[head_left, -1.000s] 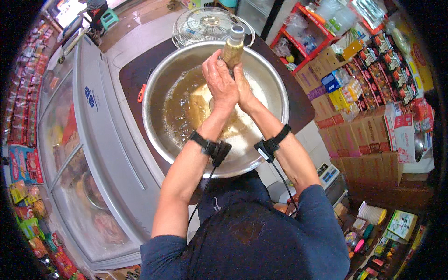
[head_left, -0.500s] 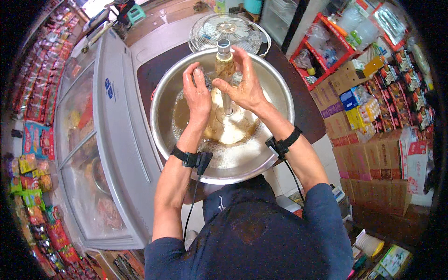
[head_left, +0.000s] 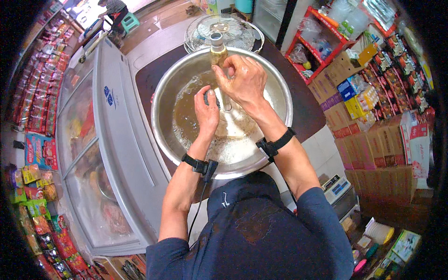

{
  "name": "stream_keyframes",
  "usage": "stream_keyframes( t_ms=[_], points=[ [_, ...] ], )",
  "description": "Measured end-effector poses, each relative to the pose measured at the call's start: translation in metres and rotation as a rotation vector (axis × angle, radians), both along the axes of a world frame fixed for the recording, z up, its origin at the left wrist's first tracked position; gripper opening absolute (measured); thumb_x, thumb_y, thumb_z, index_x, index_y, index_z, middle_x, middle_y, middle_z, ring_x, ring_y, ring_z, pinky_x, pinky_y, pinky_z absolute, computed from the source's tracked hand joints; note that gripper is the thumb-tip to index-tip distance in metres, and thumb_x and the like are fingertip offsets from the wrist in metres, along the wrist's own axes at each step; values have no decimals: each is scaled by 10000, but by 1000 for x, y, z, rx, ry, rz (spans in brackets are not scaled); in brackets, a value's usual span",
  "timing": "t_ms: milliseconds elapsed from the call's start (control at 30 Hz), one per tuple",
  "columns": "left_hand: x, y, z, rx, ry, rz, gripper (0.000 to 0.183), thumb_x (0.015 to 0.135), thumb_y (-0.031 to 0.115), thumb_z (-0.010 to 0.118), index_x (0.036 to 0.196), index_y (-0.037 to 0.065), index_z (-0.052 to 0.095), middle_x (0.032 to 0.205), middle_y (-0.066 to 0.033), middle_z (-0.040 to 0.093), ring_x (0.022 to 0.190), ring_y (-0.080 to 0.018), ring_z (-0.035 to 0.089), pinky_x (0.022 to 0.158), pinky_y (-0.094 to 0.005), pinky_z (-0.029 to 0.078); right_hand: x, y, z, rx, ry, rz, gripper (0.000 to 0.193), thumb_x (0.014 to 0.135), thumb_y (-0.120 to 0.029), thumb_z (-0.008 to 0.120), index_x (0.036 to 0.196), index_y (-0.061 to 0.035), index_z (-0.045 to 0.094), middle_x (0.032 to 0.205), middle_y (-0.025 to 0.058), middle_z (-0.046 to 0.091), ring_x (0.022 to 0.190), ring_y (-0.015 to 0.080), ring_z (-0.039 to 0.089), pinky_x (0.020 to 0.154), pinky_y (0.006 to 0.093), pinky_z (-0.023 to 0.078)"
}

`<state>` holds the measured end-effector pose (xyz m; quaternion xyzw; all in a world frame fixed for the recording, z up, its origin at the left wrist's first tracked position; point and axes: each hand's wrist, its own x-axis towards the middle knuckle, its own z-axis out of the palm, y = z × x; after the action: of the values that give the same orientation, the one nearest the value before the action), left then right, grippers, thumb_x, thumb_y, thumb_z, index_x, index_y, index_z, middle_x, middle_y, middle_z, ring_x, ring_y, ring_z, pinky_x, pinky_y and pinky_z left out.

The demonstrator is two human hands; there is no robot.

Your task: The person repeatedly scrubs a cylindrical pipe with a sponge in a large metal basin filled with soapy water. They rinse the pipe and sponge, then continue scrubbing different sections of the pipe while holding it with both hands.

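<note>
The shirt (head_left: 280, 247) is dark navy, with a short left sleeve (head_left: 167, 254) and a short right sleeve (head_left: 322, 207) at its sides. A small white mark (head_left: 225, 199) sits near the shirt's forward edge; brownish, blotchy patches (head_left: 254, 226) lie at its middle. Forward of the shirt, the left hand (head_left: 206, 114) and right hand (head_left: 245, 81) are bare. Each forearm carries a black strap (head_left: 284, 138) fitted with a black, block-shaped unit (head_left: 210, 171). From the left unit, a thin black cable (head_left: 198, 210) runs back toward the shirt.
</note>
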<state>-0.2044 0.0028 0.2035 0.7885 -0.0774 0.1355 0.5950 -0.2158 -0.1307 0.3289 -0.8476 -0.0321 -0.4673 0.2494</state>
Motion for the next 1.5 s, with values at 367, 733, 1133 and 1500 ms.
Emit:
stream_keyframes(
  t_ms=[367, 733, 1133, 1500],
  points=[
    [-9, 21, -13, 21, 38, -96, 394, 1046, 329, 572, 1272, 14, 643, 1233, -199, 623, 1169, -362, 604, 1034, -451, 460, -9, 10, 6, 156, 275, -62, 136, 778, -216, 780, 785, -91, 725, 657, 32, 680, 600, 170, 675, 586, 326, 534],
    [16, 23, 20, 81, -196, -183, 306, 974, 193, 652, 1239, 38, 649, 1177, -189, 623, 1104, -360, 628, 971, -441, 505, -8, 26, 21, 76, 368, -215, 349, 847, -468, 760, 780, -127, 792, 669, 92, 720, 643, 305, 720, 616, 444, 567],
    [62, 4, 80, 314, -2, -620, 777, 839, 259, 806, 1498, 54, 449, 1324, -269, 648, 1260, -440, 607, 1064, -487, 487, -10, 17, 17, 188, 391, -120, 187, 770, -269, 754, 759, -83, 738, 666, 99, 706, 598, 242, 703, 610, 366, 562],
    [59, 1, 77, 384, 9, -605, 527, 862, 253, 756, 1298, 46, 543, 1225, -252, 691, 1197, -442, 634, 1012, -513, 495, -17, -51, 20, 14, 429, -145, 195, 774, -276, 712, 773, -82, 739, 709, 160, 705, 670, 351, 716, 656, 441, 584]
  ],
)
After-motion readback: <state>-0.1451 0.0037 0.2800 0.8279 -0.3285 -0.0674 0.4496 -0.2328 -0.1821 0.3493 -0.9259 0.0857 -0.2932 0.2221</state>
